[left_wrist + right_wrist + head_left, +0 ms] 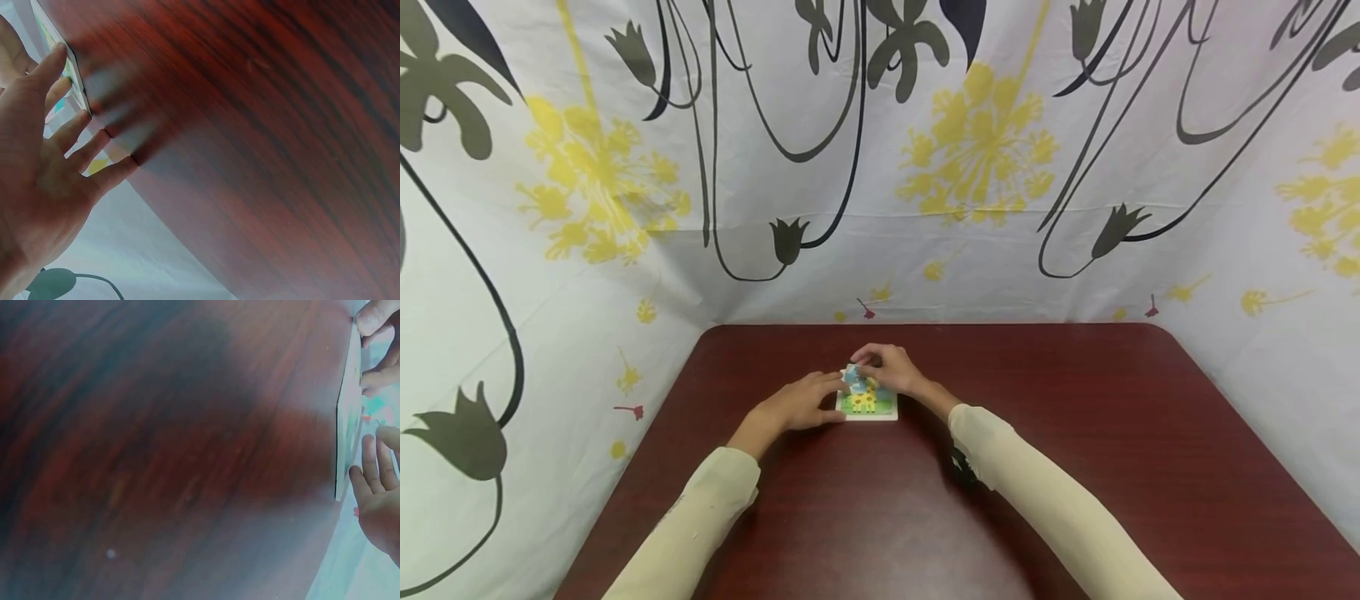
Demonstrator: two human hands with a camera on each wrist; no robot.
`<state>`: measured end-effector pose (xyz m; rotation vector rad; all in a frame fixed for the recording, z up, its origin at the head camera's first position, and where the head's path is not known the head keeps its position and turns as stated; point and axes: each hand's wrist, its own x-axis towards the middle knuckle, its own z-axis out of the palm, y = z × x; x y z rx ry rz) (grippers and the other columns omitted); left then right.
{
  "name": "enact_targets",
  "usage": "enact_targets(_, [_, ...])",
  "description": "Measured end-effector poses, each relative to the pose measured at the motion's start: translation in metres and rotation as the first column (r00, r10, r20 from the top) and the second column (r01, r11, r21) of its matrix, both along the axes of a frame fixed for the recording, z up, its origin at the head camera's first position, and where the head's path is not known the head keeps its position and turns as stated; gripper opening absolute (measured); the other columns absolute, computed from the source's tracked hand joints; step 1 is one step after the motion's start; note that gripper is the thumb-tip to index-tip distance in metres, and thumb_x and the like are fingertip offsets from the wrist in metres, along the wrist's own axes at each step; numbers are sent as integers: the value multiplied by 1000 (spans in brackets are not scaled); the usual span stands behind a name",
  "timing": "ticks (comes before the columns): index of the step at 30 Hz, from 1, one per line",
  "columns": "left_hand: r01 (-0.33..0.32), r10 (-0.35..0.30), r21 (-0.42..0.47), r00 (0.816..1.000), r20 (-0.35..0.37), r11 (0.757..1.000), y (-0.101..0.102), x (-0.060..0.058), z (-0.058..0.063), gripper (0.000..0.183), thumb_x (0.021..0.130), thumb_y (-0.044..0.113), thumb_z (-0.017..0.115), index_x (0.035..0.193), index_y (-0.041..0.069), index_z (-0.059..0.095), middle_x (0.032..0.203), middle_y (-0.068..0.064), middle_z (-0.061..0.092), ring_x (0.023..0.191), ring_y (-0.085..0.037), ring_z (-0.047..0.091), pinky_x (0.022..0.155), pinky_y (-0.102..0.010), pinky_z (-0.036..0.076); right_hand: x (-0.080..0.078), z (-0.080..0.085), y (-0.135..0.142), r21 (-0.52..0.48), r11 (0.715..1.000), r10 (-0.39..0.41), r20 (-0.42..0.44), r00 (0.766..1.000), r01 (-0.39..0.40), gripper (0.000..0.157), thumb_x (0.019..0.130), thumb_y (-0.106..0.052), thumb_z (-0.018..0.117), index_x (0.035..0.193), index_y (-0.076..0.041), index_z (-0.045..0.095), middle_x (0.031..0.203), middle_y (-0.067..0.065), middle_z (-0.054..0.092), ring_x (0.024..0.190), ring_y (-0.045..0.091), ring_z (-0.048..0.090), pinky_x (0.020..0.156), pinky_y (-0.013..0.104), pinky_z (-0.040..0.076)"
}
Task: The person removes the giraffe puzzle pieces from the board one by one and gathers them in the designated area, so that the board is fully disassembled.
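Note:
A small flat puzzle board with a giraffe picture and a pale border lies on the table. My left hand rests at its left side, thumb by the near corner and forefinger reaching up beside a blue puzzle piece. The fingers of that hand look straight in the left wrist view, with the tips on the table and the board's edge. From the far right my right hand pinches the blue piece over the upper left of the board. Its other fingers extend past the board in the right wrist view.
The dark red wooden table has rounded far corners. White cloth printed with grey, yellow and red flowers hangs behind it and along both sides. A small black object shows under the right sleeve.

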<state>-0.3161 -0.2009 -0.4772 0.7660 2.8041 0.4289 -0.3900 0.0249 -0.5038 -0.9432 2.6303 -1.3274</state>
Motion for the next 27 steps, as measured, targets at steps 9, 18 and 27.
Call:
enact_targets(9, [-43, 43, -1, 999, -2, 999, 3, 1, 0, 45, 97, 45, 73, 134, 22, 62, 159, -4, 47, 145, -28, 42, 112, -53, 42, -2, 16, 18, -6, 999, -44, 60, 997, 45, 17, 99, -8, 71, 115, -7, 76, 103, 9, 76, 92, 20, 75, 70, 33, 59])
enact_targets(18, [-56, 57, 10, 998, -4, 998, 4, 1, 0, 42, 96, 44, 75, 130, 23, 62, 145, 1, 54, 131, -23, 49, 107, -50, 45, -5, 25, 50, 83, 994, -66, -15, 998, 67, 16, 99, -10, 72, 114, -9, 79, 106, 7, 79, 94, 17, 76, 78, 29, 56])
enact_targets(27, [-42, 42, 6, 999, -27, 999, 5, 3, 1, 40, 96, 42, 76, 129, 23, 63, 138, 3, 57, 127, -22, 51, 103, -49, 47, -5, 22, 79, 158, 981, -105, -67, 992, 114, 15, 97, -8, 73, 111, -7, 81, 105, 7, 79, 94, 18, 76, 84, 37, 59])
